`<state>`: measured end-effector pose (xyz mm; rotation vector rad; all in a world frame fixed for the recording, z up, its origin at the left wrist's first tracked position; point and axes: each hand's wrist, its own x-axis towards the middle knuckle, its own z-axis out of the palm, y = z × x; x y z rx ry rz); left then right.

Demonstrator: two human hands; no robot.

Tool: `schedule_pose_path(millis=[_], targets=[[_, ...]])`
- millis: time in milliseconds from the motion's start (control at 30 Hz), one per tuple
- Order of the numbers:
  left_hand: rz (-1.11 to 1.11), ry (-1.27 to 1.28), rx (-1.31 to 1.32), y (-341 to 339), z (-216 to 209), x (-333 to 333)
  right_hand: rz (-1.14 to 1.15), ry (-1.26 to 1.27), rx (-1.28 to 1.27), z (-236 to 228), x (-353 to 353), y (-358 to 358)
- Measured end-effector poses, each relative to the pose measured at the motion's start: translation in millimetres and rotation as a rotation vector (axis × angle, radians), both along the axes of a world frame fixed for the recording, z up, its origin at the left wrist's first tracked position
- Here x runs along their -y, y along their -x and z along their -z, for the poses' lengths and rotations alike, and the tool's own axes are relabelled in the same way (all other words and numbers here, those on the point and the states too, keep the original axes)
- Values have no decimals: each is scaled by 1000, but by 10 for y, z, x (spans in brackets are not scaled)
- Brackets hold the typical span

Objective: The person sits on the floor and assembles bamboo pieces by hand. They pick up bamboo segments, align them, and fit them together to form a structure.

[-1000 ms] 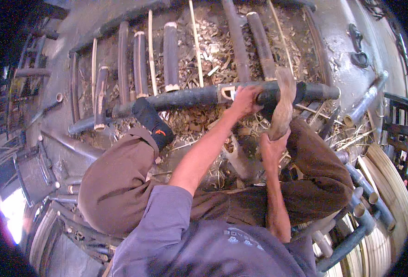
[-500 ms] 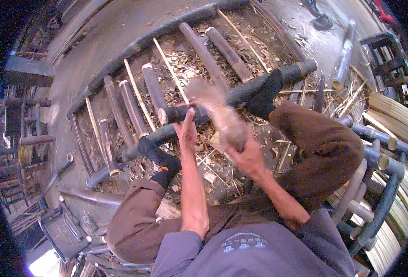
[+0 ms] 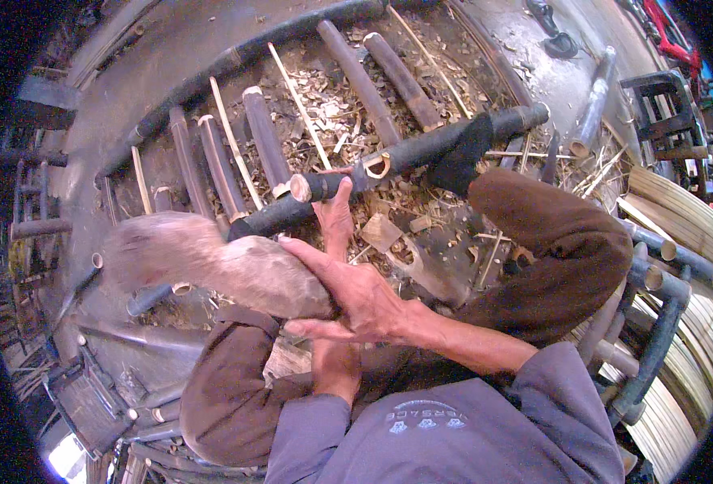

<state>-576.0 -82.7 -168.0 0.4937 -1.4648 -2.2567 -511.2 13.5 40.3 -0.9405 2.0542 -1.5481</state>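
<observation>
My right hand is closed round the thick end of a rough wooden mallet. Toward the left, the mallet's other end is blurred by motion, and it passes above my left forearm. Beyond it, my left hand grips a short dark bamboo piece, thumb on top and fingers mostly hidden underneath. The piece's pale cut end faces left. It lies along a long dark bamboo pole, close to a cut hole in that pole; whether it enters another hole cannot be seen.
Bamboo rungs and thin pale strips span from the near pole toward a far pole. Wood chips litter the ground between. My black-socked right foot rests on the near pole. A bamboo frame stands at the right, beside pale slats.
The mallet has swung left and nearer to me, carried by my right hand, which now crosses over my left forearm. My left hand stays on the bamboo piece, uncovering the pole's cut hole.
</observation>
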Motion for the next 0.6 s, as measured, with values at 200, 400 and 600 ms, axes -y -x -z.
schedule_pose_path(millis=[200, 400, 600], targets=[[-37, 15, 152, -56, -5, -40, 83, -80, -108, 220, -73, 198], [-37, -35, 178, -116, 60, -21, -80, -361, -27, 99, 146, 64], [-10, -130, 206, -63, 72, -148, 31, -420, -25, 506, -144, 306]])
